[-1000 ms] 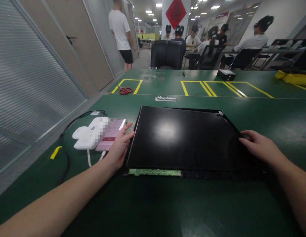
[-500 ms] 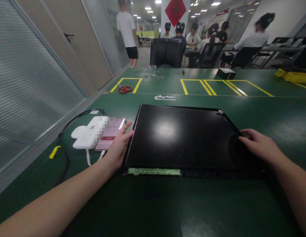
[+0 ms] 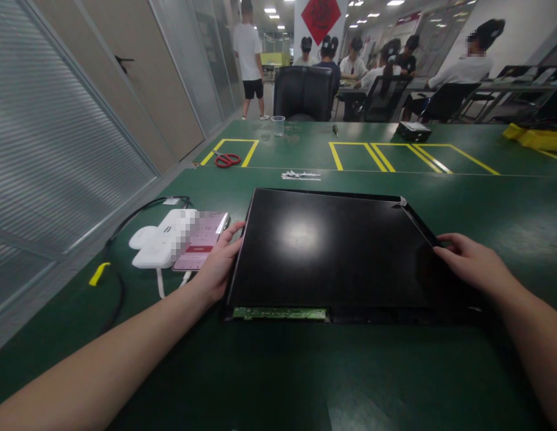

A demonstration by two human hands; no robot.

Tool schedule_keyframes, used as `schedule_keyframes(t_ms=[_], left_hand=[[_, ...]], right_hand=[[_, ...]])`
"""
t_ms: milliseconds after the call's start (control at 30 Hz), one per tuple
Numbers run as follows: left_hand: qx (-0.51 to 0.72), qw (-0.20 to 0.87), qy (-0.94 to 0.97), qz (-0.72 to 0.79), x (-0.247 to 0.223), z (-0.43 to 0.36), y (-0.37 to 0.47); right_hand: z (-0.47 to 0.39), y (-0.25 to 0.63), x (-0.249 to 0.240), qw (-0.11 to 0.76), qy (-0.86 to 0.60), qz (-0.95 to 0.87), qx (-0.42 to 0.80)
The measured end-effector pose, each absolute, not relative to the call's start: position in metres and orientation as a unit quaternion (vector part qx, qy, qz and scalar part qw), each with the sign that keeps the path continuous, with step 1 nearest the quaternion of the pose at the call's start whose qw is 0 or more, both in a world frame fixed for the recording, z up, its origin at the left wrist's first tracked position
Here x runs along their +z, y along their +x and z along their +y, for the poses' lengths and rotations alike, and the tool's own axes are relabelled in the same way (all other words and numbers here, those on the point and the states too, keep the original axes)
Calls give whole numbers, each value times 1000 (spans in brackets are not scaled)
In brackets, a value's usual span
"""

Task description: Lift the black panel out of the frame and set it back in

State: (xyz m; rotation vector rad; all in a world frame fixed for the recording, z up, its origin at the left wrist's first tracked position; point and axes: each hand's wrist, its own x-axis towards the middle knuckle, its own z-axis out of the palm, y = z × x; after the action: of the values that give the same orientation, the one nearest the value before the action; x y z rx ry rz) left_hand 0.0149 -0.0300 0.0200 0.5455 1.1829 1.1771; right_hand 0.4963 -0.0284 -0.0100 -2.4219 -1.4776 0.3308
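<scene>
A flat black display panel (image 3: pixel 341 251) lies on the green table (image 3: pixel 278 383), its dark glossy face up. Along its near edge, on the left, runs a green circuit strip (image 3: pixel 281 313). My left hand (image 3: pixel 222 260) grips the panel's left edge, fingers at the rim. On the opposite side my right hand (image 3: pixel 471 260) holds the right edge between thumb and fingers. A small silvery piece (image 3: pixel 402 202) sits at the far right corner of the panel.
Left of the panel are a phone (image 3: pixel 200 242), a white device (image 3: pixel 159 248) and a black cable (image 3: pixel 121 299). Farther back are red scissors (image 3: pixel 227 160), white scraps (image 3: pixel 300 175), a clear cup (image 3: pixel 278 126) and a black box (image 3: pixel 414 131). People sit or walk beyond the table.
The panel has shifted very slightly, with both hands still at its edges. In the background, a walking person has moved to the right.
</scene>
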Motion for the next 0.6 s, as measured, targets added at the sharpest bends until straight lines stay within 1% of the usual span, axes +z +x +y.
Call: schedule_keyframes(t_ms=[267, 433, 600], left_hand=[[482, 641, 300, 517, 26, -31, 15], [502, 644, 347, 462, 24, -30, 13], [481, 636, 423, 430, 23, -36, 12]], right_hand=[[-28, 497, -11, 120, -839, -520, 104], [-28, 496, -11, 117, -839, -521, 107], [-29, 495, -11, 117, -840, -520, 103]])
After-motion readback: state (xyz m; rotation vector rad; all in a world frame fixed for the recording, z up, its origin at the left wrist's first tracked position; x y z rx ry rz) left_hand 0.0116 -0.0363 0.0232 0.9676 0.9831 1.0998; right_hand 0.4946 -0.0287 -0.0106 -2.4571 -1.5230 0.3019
